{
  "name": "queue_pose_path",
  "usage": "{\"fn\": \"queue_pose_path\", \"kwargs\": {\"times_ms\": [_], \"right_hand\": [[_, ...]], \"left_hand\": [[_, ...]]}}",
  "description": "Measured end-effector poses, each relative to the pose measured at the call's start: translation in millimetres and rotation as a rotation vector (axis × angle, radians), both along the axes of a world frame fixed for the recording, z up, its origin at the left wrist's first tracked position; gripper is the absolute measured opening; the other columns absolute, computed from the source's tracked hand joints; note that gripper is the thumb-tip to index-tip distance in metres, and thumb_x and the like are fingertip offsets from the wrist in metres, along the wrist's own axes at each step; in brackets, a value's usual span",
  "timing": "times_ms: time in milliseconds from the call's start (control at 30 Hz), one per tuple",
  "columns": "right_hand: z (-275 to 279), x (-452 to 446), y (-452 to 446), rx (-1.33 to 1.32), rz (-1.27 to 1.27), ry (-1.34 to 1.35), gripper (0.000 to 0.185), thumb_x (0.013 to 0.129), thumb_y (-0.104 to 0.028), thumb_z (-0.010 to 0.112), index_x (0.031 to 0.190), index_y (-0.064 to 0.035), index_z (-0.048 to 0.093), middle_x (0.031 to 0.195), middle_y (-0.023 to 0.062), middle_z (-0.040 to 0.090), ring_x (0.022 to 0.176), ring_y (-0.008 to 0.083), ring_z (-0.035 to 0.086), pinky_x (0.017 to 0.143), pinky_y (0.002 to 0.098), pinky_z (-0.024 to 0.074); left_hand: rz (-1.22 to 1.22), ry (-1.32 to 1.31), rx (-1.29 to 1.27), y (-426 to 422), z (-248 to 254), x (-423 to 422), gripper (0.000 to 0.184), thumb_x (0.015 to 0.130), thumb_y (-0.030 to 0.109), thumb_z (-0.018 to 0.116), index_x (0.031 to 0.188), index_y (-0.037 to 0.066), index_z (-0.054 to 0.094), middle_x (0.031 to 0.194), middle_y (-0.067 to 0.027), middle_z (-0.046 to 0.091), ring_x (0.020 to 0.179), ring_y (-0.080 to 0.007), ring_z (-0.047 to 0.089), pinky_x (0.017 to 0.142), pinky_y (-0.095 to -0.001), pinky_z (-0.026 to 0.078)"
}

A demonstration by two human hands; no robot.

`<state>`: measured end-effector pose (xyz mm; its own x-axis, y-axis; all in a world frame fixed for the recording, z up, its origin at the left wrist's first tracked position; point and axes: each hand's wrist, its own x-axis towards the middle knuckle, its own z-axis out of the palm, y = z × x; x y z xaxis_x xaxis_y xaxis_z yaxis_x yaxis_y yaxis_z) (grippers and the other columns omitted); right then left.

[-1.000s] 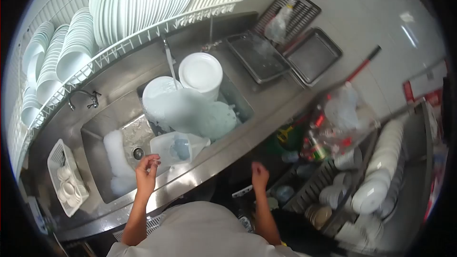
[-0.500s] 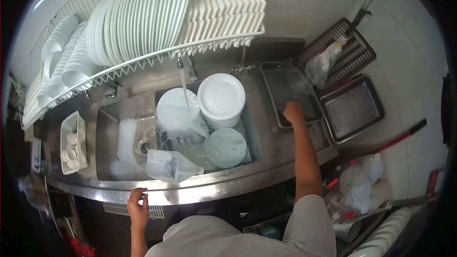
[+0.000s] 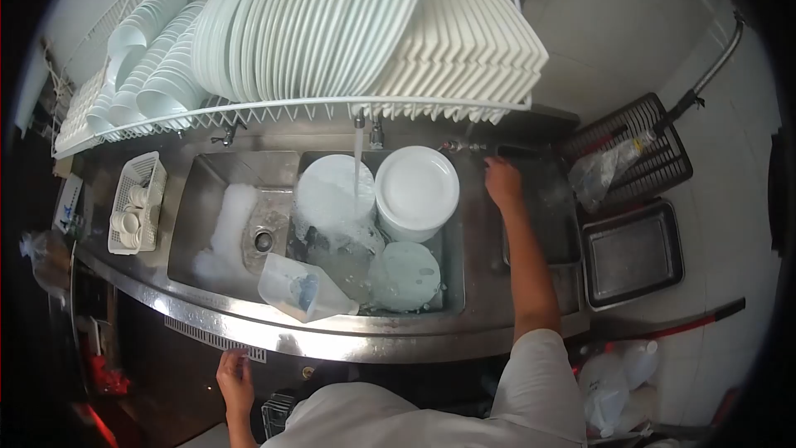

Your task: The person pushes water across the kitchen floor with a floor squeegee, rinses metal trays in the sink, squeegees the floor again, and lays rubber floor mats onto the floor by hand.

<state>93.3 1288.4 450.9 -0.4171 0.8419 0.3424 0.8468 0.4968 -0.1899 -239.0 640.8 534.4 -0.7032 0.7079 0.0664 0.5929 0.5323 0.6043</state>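
Head view: right hand [image 3: 503,182] by dark tray [image 3: 550,220]; blue marks [image 3: 69,202] unreadable.

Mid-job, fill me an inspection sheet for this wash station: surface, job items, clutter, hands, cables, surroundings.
Surface: steel counter, shiny; foam in left basin.
Job items: plate stack in right basin; tap water running beside it.
Clutter: plastic container tilted at the front rim; cup basket at left.
Hands: right hand at dark tray, grip unclear; left hand below counter edge, fingers curled.
Cables: nothing seen.
Surroundings: dish rack full above.
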Motion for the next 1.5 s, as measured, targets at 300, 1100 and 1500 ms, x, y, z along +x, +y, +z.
{"fn": "queue_pose_path", "kwargs": {"times_ms": [300, 1100, 1500], "right_hand": [[-74, -117, 105, 0.026, 0.401, -0.540, 0.021, 0.091, -0.017, 0.057, 0.098, -0.0117, 0.076, 0.105, 0.0113, 0.073, 0.109, 0.0303, 0.066, 0.094, 0.0469, 0.0527], [-97, -161, 103, 0.451, -0.127, 0.210, 0.015, 0.087, -0.019, 0.061, 0.089, -0.0149, 0.076, 0.095, 0.0081, 0.074, 0.088, 0.0303, 0.072, 0.064, 0.0455, 0.0581], [-43, -10, -24, 0.288, -0.318, 0.032, 0.037, 0.094, -0.025, 0.063, 0.122, -0.0006, 0.064, 0.126, 0.0216, 0.064, 0.122, 0.0389, 0.056, 0.103, 0.0500, 0.0456]], "left_hand": [[0.253, 0.014, -0.060, -38, 1, 33, 0.018, 0.086, -0.010, 0.061, 0.101, -0.004, 0.067, 0.098, -0.0150, 0.065, 0.082, -0.0284, 0.067, 0.071, -0.0356, 0.055], [0.151, 0.037, -0.252, -24, 8, 29, 0.020, 0.096, 0.002, 0.062, 0.113, -0.004, 0.070, 0.109, -0.0237, 0.070, 0.094, -0.0397, 0.068, 0.082, -0.0445, 0.055], [0.127, -0.097, 0.010, -43, -75, -26, 0.015, 0.087, -0.009, 0.060, 0.099, -0.003, 0.066, 0.092, -0.0172, 0.063, 0.082, -0.0334, 0.064, 0.075, -0.0386, 0.052]]}}
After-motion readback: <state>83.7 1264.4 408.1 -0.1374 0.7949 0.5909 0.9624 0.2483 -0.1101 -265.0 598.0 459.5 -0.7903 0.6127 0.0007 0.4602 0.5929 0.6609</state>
